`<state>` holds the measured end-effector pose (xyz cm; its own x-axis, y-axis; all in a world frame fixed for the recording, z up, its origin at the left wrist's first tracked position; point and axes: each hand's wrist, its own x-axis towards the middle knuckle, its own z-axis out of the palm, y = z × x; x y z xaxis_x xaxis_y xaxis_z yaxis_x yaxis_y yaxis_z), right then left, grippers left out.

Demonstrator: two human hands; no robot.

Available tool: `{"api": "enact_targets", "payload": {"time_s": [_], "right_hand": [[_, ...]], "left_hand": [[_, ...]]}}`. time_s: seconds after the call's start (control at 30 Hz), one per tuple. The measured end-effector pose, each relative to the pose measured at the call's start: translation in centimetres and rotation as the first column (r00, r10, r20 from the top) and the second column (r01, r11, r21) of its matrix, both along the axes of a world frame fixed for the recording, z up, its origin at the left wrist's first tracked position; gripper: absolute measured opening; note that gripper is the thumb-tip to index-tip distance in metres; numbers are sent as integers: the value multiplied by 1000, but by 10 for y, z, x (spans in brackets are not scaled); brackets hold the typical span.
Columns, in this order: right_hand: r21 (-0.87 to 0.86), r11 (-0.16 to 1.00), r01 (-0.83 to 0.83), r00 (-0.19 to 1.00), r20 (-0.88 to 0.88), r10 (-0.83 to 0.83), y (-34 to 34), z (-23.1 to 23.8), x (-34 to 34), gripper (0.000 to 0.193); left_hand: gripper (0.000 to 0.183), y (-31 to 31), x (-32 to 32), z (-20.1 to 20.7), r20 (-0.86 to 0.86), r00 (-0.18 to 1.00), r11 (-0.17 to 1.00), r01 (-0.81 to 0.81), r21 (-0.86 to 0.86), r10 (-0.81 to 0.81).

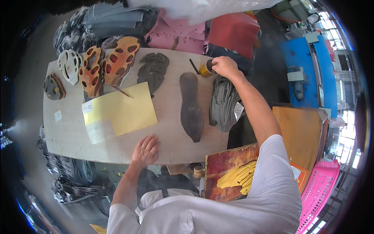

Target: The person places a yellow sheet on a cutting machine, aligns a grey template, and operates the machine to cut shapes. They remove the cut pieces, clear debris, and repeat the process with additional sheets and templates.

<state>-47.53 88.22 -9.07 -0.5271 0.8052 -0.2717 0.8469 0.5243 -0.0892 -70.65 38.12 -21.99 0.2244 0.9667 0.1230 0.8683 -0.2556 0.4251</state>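
Observation:
My left hand point(147, 150) lies flat near the front edge of the pale wooden table point(66, 136), fingers stretched out and holding nothing. At the far right corner my right hand point(224, 65) reaches over a small yellow can point(205, 70) lying tilted or on its side. Its fingers are closed at the can's mouth; what they grip is hidden. A short black stick point(194, 66) lies beside the can. Nearer to me is a dark sole-shaped piece point(191, 107). To its right stands a stack of grey cut pieces point(224, 103) with a white label.
A yellow sheet point(134, 109) with a pen point(122, 91) lies mid-table. Behind it are orange cutting dies point(121, 62), a white die point(70, 66) and dark cut pieces point(153, 72). Pink sheets point(179, 33) adjoin the far edge. Yellow pieces point(237, 177) and a pink basket point(319, 191) are at right.

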Motion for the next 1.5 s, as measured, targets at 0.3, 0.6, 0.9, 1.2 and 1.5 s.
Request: {"api": "enact_targets", "payload": {"time_s": [0.3, 0.6, 0.9, 1.2, 1.5], "right_hand": [[-54, 985, 167, 955, -238, -175, -11, -3, 20, 28], [-377, 851, 365, 742, -435, -511, -35, -16, 11, 41], [-302, 909, 288, 865, -325, -382, -33, -22, 9, 45], [274, 931, 241, 857, -509, -72, -95, 49, -4, 26], [-461, 846, 267, 609, -600, -519, -582, 12, -30, 12]], "left_hand": [[50, -1, -1, 2, -6, 1000, 999, 18, -27, -18], [53, -1, -1, 0, 36, 999, 1000, 15, 23, -16], [50, -3, -4, 1, 64, 998, 999, 1, 52, -4], [53, -9, -4, -8, 134, 991, 998, -1, 61, -7], [56, -10, -4, -25, 98, 991, 991, 77, 112, -88]]}}
